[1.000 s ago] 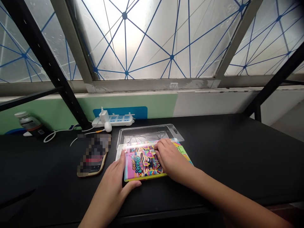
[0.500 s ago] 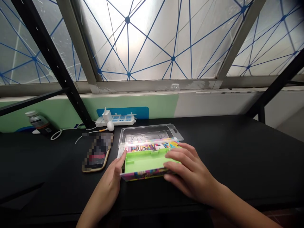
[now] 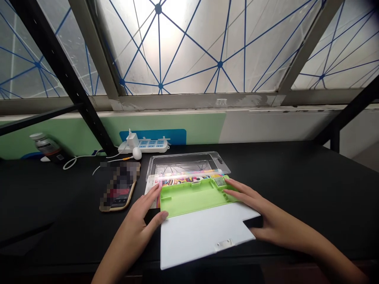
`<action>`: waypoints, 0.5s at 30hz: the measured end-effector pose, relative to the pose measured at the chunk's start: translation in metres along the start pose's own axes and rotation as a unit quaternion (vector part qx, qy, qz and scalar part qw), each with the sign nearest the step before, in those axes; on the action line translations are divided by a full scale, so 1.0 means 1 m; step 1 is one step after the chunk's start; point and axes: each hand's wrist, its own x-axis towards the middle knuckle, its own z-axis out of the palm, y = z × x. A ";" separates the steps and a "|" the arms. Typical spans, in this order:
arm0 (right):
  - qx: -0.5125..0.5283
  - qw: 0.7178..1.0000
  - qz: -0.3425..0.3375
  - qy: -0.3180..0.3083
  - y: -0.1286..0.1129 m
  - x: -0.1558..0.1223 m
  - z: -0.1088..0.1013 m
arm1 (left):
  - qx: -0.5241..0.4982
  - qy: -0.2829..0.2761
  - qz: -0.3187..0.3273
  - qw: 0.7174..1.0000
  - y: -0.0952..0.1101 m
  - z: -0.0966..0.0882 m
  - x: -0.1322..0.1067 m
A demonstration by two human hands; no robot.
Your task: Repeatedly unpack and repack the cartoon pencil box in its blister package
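A light green plastic pencil case [image 3: 189, 199] lies open before me, its shallow tray bare apart from a small grey insert [image 3: 220, 182] at the upper right. Its white-lined lid [image 3: 201, 236] is folded down toward me, with a notch at the right and a small clasp on the front edge. My left hand [image 3: 149, 211] grips the left side, thumb on the corner where tray and lid meet. At the right, my right hand [image 3: 254, 207] has its fingers on the tray edge and its thumb by the lid's notch. Behind is a clear plastic package [image 3: 183, 161] over a colourful printed sheet.
A phone [image 3: 120, 189] in a tan-edged case lies to the left on the black table [image 3: 296, 177]. Behind it are a white power strip [image 3: 152, 146] with a plug and cables, and a dark bottle [image 3: 49, 148]. Black metal posts [image 3: 71, 90] frame both sides.
The lid has swung down toward me, so its white inner side now shows instead of its patterned edge. My right hand has moved from over the tray to its right edge.
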 end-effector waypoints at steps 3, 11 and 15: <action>-0.008 1.000 0.017 -0.004 0.001 0.002 0.007 | 0.010 0.009 0.027 1.000 -0.002 0.001 0.000; 0.012 0.998 0.048 0.040 0.000 0.003 0.014 | 0.003 -0.002 0.043 0.999 -0.005 0.000 -0.004; 0.075 0.991 0.074 0.089 -0.002 0.006 0.011 | -0.021 -0.010 0.028 0.999 -0.011 0.000 -0.010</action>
